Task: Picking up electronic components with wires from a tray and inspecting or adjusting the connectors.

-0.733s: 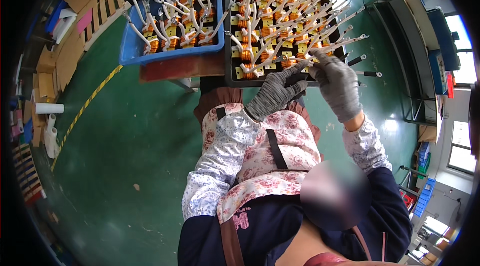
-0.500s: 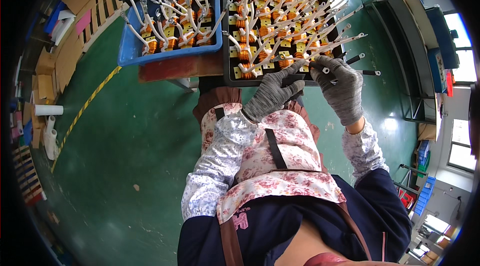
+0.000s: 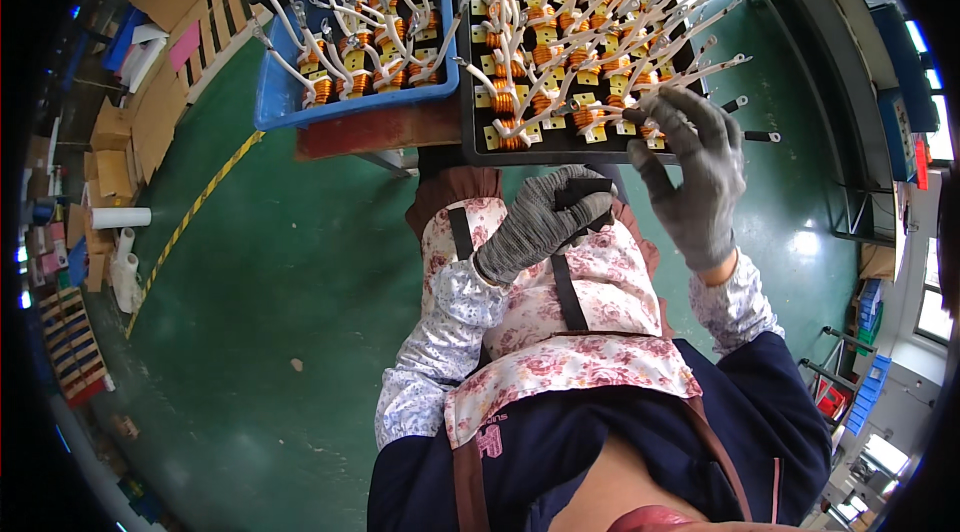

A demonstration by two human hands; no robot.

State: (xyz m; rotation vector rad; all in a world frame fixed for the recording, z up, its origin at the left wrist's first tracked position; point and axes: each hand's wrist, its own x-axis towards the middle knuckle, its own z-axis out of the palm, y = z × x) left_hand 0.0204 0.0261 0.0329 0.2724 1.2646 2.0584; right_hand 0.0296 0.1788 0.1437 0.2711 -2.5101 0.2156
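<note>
Both my hands wear grey knitted gloves. My left hand (image 3: 540, 220) is closed around a dark black piece (image 3: 588, 196) in front of my apron, just off the near edge of the black tray (image 3: 560, 154); its exact kind I cannot make out. Over the tray's near right corner, my right hand (image 3: 697, 172) has its fingers spread, with the fingertips close to a copper coil (image 3: 592, 118) and its white leads. Two leads beyond that hand carry black sleeves (image 3: 762, 136) below their ring terminals. Rows of orange coils with white leads and yellow plates fill the tray.
To the left, a blue bin (image 3: 350, 112) holds more coils with upright leads. It rests on a reddish-brown board (image 3: 375, 134). Yellow-black tape (image 3: 205, 197) crosses the green floor. Cardboard boxes (image 3: 112, 127) stand at far left, and a dark rack (image 3: 815, 97) at right.
My right hand has come away from the lead it was gripping and its fingers have spread. My left hand, still around the black piece, has drawn back from the tray toward my apron.
</note>
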